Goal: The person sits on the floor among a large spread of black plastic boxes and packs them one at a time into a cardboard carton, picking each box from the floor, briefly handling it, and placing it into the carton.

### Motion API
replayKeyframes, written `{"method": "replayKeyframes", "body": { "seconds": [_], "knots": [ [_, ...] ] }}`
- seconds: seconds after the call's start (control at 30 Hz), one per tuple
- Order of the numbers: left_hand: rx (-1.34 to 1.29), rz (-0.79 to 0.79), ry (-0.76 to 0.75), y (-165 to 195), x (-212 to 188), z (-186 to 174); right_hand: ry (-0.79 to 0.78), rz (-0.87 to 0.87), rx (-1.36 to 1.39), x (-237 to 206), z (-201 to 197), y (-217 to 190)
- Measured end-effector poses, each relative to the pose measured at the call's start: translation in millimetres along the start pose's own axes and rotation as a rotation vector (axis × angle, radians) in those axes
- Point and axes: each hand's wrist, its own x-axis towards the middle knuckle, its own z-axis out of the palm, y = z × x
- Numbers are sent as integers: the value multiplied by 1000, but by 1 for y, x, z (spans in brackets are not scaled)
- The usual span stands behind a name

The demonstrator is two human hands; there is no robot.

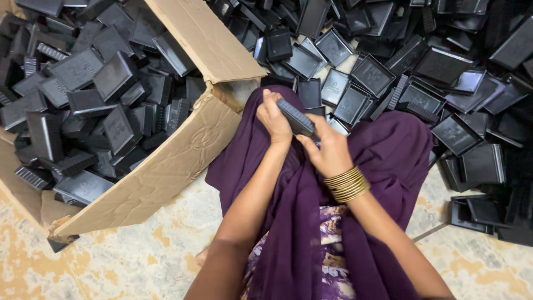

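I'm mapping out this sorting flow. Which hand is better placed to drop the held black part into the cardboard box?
Probably the left hand: it grips the black part with the right hand and is on the side of the cardboard box.

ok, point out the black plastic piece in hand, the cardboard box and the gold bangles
black plastic piece (296, 118), head view, ribbed top face between both hands
cardboard box (166, 166), head view, creased front wall
gold bangles (347, 184), head view, stack on right wrist

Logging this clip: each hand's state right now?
Left hand: closed on the black plastic part.
Right hand: closed on the same part's lower end.
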Motion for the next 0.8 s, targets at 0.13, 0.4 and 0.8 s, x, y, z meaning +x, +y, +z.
{"method": "replayKeyframes", "body": {
  "seconds": [0.13, 0.4, 0.8],
  "knots": [
    [71, 45, -21, -7, 1, -2, 22, 87, -27, -9, 9, 3],
    [-727, -270, -75, -14, 10, 2, 49, 275, 437, 74, 2, -14],
    [-577, -256, -67, -8, 22, 10, 194, -208, -767, 220, -47, 80]
  ]
}}
